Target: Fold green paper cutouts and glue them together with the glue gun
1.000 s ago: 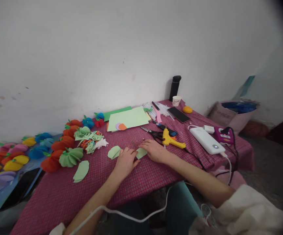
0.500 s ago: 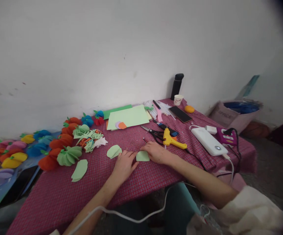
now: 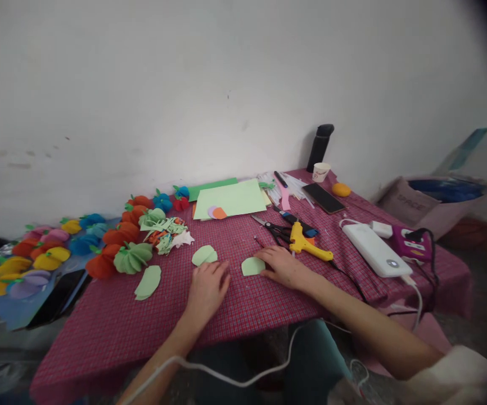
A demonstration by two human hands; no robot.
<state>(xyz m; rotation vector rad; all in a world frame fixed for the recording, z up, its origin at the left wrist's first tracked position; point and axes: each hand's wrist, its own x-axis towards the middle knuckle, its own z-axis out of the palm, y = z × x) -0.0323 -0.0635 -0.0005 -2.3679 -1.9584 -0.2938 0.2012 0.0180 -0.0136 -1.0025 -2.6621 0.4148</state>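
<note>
A pale green folded paper piece [image 3: 252, 266] with a rounded top lies on the checked cloth. My right hand [image 3: 284, 266] has its right edge between thumb and fingers. My left hand [image 3: 208, 286] is open above the cloth, fingers stretched out and nothing in them. Just beyond its fingertips lie pale green paper pieces [image 3: 204, 255]. Farther left sits another pale green folded piece [image 3: 148, 282], close to a green paper pumpkin [image 3: 132, 258]. Beyond my right hand are black-handled scissors [image 3: 278, 230] and a yellow glue gun [image 3: 309, 246].
Several coloured paper pumpkins [image 3: 107, 256] crowd the left side near paper scraps [image 3: 171, 233]. Pale green sheets [image 3: 235, 198] lie at the back. A phone [image 3: 323, 198], a cup [image 3: 321, 172], a black bottle [image 3: 319, 149], a white power bank [image 3: 374, 249] and a purple socket block [image 3: 412, 244] stand right.
My left hand has drawn back leftward from the folded paper piece and its fingers have spread. My right hand stays at that paper. The whole view has shifted a little.
</note>
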